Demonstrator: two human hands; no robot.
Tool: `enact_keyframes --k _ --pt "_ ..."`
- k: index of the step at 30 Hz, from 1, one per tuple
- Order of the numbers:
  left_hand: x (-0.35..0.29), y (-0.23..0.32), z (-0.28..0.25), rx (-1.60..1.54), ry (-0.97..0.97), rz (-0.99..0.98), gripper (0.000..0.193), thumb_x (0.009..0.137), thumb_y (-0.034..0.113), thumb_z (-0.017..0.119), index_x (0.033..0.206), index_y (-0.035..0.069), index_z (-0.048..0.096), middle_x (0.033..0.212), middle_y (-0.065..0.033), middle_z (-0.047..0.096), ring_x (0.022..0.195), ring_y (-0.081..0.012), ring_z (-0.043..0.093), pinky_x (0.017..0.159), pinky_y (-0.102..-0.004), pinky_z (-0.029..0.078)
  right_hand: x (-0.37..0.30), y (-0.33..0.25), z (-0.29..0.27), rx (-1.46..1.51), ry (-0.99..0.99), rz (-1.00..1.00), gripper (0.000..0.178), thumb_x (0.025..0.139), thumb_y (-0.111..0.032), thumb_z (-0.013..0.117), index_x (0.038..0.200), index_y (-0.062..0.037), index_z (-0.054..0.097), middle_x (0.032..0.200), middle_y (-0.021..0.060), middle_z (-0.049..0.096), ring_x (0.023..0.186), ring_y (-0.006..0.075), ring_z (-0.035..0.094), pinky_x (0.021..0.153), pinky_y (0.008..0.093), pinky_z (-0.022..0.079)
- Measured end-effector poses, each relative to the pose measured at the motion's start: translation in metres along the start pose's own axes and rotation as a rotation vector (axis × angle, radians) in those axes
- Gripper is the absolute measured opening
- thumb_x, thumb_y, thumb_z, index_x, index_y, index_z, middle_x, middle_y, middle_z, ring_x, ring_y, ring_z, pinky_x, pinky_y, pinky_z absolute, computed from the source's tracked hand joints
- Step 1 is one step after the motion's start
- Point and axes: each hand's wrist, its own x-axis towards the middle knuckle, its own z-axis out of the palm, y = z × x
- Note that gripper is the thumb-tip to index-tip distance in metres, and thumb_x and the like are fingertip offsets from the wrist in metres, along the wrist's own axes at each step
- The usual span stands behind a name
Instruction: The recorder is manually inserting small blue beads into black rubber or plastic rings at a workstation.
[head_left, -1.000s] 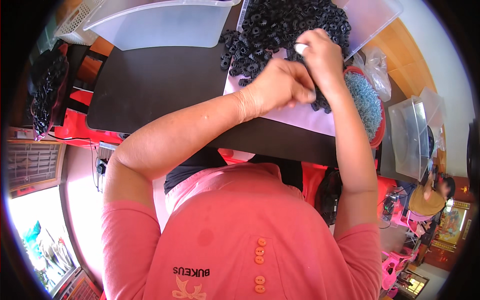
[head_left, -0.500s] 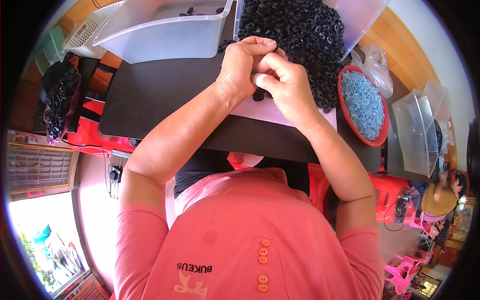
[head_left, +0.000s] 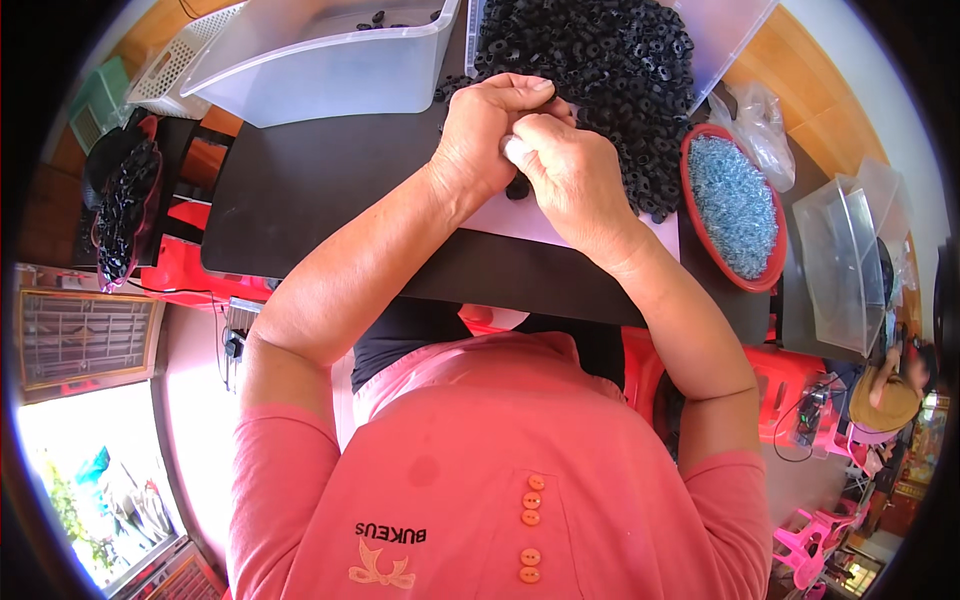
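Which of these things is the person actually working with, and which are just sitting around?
In use: left hand and right hand pinching a small white piece; pile of black rings.

Lying about: red bowl of blue-grey bits, clear tub, plastic bag, white basket.

Dark brown table (head_left: 330, 190) in bright daylight. Orange-brown wooden floor (head_left: 830, 110) beyond table's right edge. Red plastic stools (head_left: 205, 270) under table's near edge. White lattice basket (head_left: 185, 60) off far-left corner. Pale pink floor (head_left: 195, 400) lower left, sunlit opening (head_left: 80, 490) with greenery beside it.
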Motion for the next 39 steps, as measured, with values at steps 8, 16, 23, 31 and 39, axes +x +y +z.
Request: enact_keyframes --k 8,16,23,31,39 --pt "-0.002 0.0 0.006 0.299 0.136 0.154 0.013 0.094 0.007 0.059 0.1 -0.004 0.062 0.09 -0.0121 0.065 0.084 -0.0222 0.065 0.077 -0.0355 0.054 0.0 0.005 -0.008 -0.08 0.153 0.018 0.006 0.086 -0.013 0.062 0.084 -0.0078 0.061 0.078 0.0116 0.065 0.065 0.0334 0.063 0.056 0.0428 0.05" --pt "-0.007 -0.004 0.008 0.469 0.008 0.152 0.02 0.093 0.006 0.063 0.108 -0.008 0.063 0.089 -0.0126 0.067 0.079 -0.02 0.067 0.07 -0.0296 0.055 0.009 0.035 -0.049 0.232 0.082 0.455 0.018 0.092 -0.017 0.057 0.091 -0.0009 0.064 0.062 0.0049 0.058 0.058 0.0122 0.055 0.055 0.0297 0.044" --pt "-0.011 -0.001 0.013 0.602 -0.001 0.159 0.018 0.092 0.005 0.063 0.105 -0.007 0.063 0.086 -0.0129 0.067 0.074 -0.0198 0.067 0.064 -0.0291 0.055 0.01 0.034 -0.054 0.25 -0.025 0.51 0.021 0.092 -0.02 0.057 0.087 -0.0003 0.063 0.062 0.0045 0.056 0.057 0.0129 0.054 0.054 0.0298 0.042" --pt "-0.014 -0.003 0.016 0.667 0.004 0.187 0.012 0.091 0.005 0.062 0.099 -0.005 0.063 0.079 -0.0114 0.067 0.064 -0.0175 0.065 0.055 -0.0276 0.052 0.005 0.04 -0.044 0.043 -0.006 0.334 0.017 0.091 -0.017 0.057 0.087 -0.0007 0.062 0.065 0.0138 0.061 0.062 0.029 0.062 0.058 0.0394 0.046" --pt "-0.014 -0.007 0.016 0.723 0.102 0.222 0.01 0.09 0.005 0.063 0.095 -0.004 0.064 0.074 -0.0093 0.066 0.058 -0.0143 0.062 0.048 -0.025 0.048 0.001 0.037 -0.024 -0.185 0.142 0.157 0.009 0.088 -0.009 0.056 0.088 -0.0033 0.064 0.082 0.0148 0.067 0.072 0.0343 0.065 0.063 0.044 0.05"
